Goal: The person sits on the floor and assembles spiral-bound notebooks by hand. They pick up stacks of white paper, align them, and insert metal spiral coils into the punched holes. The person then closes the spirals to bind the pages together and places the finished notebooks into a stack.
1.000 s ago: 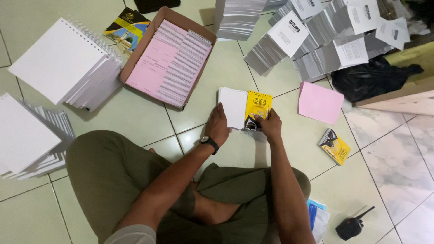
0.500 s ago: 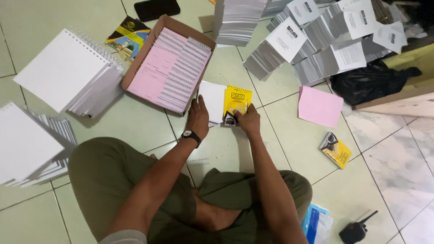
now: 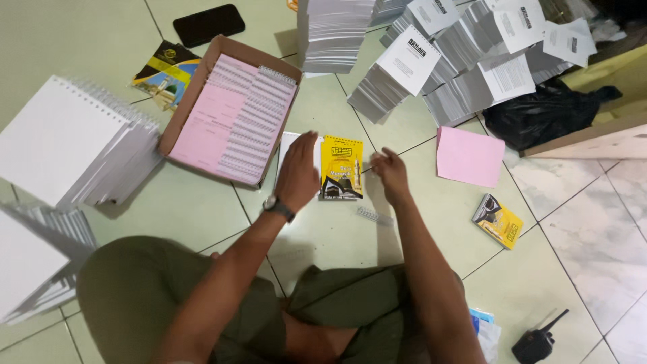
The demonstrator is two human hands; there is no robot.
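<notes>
A person sits cross-legged on the tiled floor (image 3: 101, 47), both hands at a small yellow booklet (image 3: 342, 168) that lies flat on the tiles near the middle of the view. The left hand (image 3: 298, 172), a watch on its wrist, is spread open and presses flat on the white sheets (image 3: 288, 143) just at 9 o'clock of the booklet, its fingers reaching the yellow cover's edge. The right hand (image 3: 389, 173) sits at 3 o'clock of the booklet with fingers curled as if pinching something thin; what it grips cannot be made out. A short spiral coil (image 3: 375, 216) lies on the floor at 5 o'clock of the booklet. At 10 o'clock stands an open cardboard box (image 3: 195, 101) of pink sheets with coils; at 3 o'clock lies a loose pink sheet (image 3: 470, 156), and at 4 o'clock another yellow booklet (image 3: 497, 220). Stacks of grey paper (image 3: 465, 61) fill the 1 o'clock corner
</notes>
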